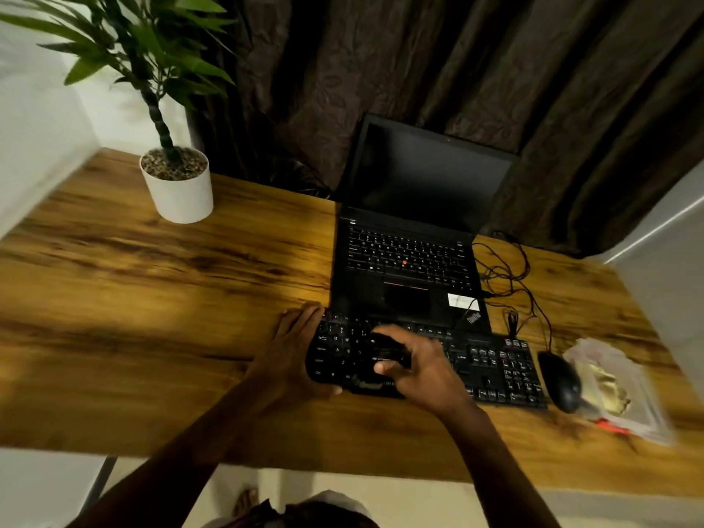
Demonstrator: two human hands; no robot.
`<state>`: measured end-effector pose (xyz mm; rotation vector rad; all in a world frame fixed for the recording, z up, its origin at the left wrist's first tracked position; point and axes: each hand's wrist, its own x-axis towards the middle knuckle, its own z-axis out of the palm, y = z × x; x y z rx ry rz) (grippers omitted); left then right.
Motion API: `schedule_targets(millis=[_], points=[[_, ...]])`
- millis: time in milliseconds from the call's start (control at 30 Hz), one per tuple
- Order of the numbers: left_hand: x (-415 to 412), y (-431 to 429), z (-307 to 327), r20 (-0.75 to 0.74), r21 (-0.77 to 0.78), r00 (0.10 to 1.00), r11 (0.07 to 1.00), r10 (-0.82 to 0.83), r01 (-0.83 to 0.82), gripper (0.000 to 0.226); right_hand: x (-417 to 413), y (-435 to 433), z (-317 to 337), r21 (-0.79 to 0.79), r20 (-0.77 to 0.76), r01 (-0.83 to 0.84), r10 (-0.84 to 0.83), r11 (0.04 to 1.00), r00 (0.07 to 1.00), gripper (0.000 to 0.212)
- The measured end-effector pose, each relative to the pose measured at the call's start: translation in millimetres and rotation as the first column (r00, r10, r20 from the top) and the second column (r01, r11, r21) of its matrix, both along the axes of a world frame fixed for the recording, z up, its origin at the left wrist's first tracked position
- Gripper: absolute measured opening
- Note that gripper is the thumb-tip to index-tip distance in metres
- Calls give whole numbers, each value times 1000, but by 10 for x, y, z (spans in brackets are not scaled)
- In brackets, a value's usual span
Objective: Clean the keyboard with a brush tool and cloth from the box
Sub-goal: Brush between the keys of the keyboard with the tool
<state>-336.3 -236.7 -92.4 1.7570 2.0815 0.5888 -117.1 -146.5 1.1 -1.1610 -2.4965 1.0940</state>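
It's dim and warm-toned in here, with one soft yellow patch of light on the desk (236, 299) just left of the laptop (411, 261), whose screen is dark. The left hand (293, 348), right hand (419, 367) and keyboard (495, 367) sit in shadow; the black tool (384, 352) in the right hand blurs into the keys. The wide lens bows the desk edges, and blur smears the plant (152, 51) and the packet (617, 390).

wooden table (152, 299): potted plant (179, 192), laptop (407, 268), keyboard (495, 367), mouse (560, 379), clear packet (617, 386), cables (510, 268).
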Motion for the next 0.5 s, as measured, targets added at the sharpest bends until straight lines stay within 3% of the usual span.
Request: schedule_targets(millis=[67, 267, 500], points=[[-11, 3, -28, -3, 1, 1000, 1000, 8, -8, 144, 41, 6, -6, 16, 22, 25, -25, 1000, 999, 51], [6, 18, 26, -11, -25, 1000, 1000, -13, 12, 141, -120, -184, -26, -54, -97, 0, -5, 999, 995, 49], [5, -41, 30, 73, 40, 997, 999, 0, -3, 140, 277, 37, 70, -27, -78, 82, -84, 996, 993, 55]])
